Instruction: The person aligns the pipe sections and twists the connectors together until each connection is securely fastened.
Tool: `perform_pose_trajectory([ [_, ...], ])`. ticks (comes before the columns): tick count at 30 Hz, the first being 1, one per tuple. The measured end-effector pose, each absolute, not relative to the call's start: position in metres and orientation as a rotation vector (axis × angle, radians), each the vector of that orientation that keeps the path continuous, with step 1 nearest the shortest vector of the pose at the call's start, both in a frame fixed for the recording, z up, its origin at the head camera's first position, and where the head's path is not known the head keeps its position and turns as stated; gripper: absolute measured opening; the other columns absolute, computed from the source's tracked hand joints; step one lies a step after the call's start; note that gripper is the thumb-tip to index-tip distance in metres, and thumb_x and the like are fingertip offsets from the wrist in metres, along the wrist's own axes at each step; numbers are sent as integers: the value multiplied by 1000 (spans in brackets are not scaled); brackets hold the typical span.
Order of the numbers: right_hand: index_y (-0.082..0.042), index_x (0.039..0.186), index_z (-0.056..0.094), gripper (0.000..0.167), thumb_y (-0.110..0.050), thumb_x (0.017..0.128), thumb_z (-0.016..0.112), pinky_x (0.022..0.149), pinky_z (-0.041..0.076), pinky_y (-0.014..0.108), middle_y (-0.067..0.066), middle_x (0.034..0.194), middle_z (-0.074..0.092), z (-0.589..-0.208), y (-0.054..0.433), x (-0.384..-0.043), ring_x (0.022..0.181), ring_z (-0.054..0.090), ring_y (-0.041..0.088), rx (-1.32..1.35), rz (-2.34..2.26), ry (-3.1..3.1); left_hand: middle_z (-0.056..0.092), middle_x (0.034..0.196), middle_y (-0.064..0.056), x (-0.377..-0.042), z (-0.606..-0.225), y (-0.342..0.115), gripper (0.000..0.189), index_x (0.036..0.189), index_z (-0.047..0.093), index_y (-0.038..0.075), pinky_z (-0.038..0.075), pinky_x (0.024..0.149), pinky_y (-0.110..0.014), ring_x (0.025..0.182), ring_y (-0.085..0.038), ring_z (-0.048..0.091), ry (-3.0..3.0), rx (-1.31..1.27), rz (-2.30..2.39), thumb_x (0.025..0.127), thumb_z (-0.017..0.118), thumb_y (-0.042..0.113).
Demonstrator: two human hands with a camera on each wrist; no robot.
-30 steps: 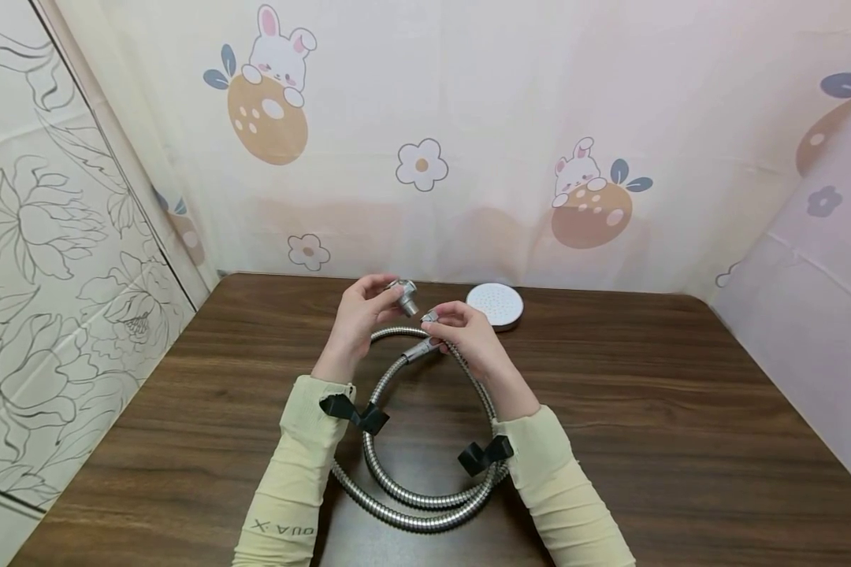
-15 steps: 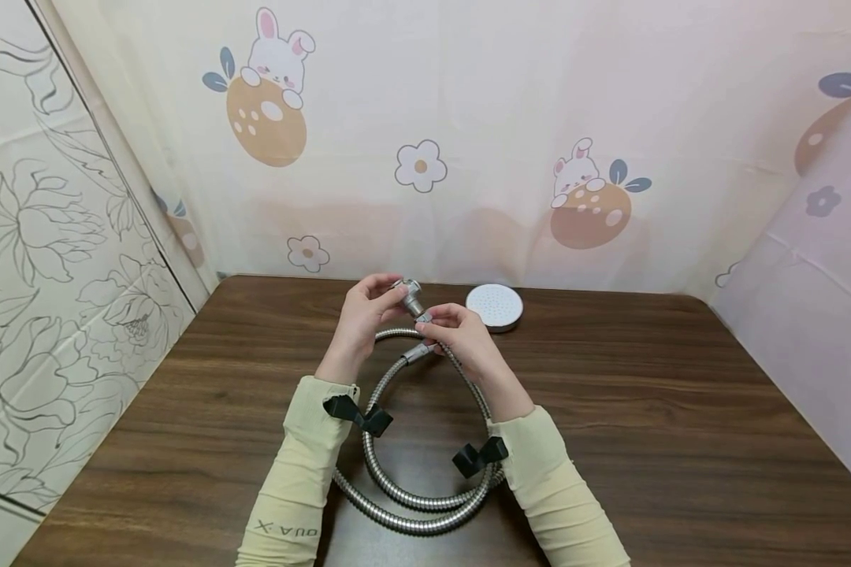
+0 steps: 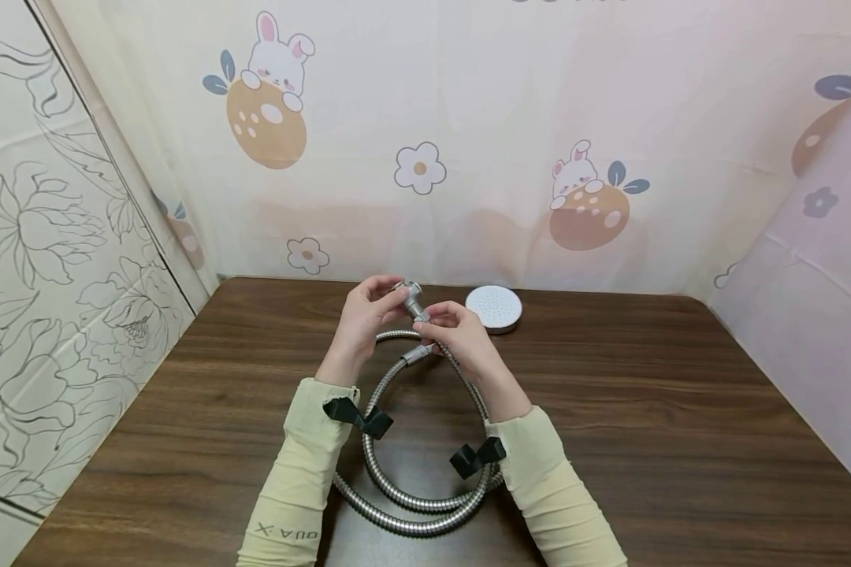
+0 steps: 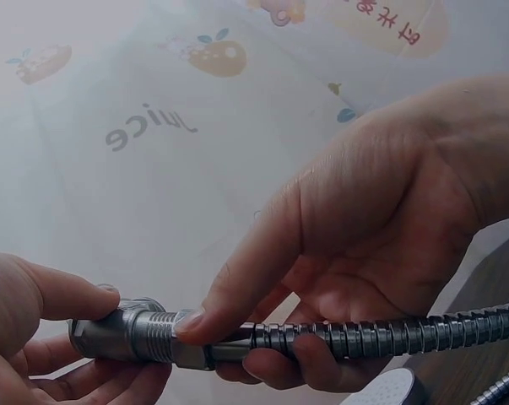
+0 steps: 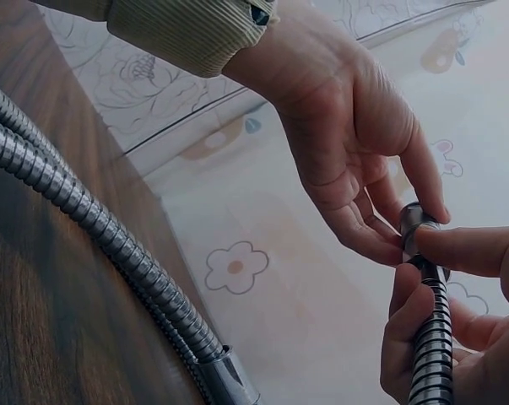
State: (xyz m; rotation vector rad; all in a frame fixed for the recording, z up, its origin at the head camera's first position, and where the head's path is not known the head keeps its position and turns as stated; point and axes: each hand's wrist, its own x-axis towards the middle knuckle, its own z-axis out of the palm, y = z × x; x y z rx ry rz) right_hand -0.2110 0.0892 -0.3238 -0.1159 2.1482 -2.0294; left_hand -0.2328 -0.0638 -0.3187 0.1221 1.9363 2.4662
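My left hand (image 3: 358,324) grips a silver threaded metal fitting (image 3: 412,294) between thumb and fingers, above the table's far part. My right hand (image 3: 466,340) pinches the nut (image 4: 192,349) at one end of a ribbed metal shower hose (image 3: 425,504). In the left wrist view the nut meets the fitting's threads (image 4: 161,334), several of which show outside it. Fitting, nut and hose end lie in one line. The hose's other end, a smooth sleeve (image 3: 418,353), is near my right fingers. Much of the hose lies coiled on the table between my forearms.
A round white shower head (image 3: 494,309) lies face up on the wooden table (image 3: 652,409), right of my right hand. A patterned curtain (image 3: 489,102) hangs behind the table's back edge. A flowered panel (image 3: 64,228) stands to the left.
A second ago the fitting and the hose nut were apart. Both hands have brought them together, end to end. Over the last half second the hands have hardly moved.
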Motion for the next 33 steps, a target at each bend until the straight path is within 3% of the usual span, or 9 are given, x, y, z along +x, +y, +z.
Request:
perform_pose_trajectory([
  [19,2,112,53,31,-7,84,63,58,45,23,1,84,59,-326,89,-212,70,60,13,-107,-2057,2136,55,99,-10,-232,-320,-63,35,118,50,-9,53,75,-27,80,-12,61,1952,151,2473,85,59,1],
  [33,-2,115,50,32,-8,86,61,66,49,28,-2,85,60,-326,90,-212,70,61,13,-106,-2064,2106,54,101,-10,-231,-318,-63,36,118,51,-7,52,78,-29,85,-15,60,1981,139,2454,85,60,3],
])
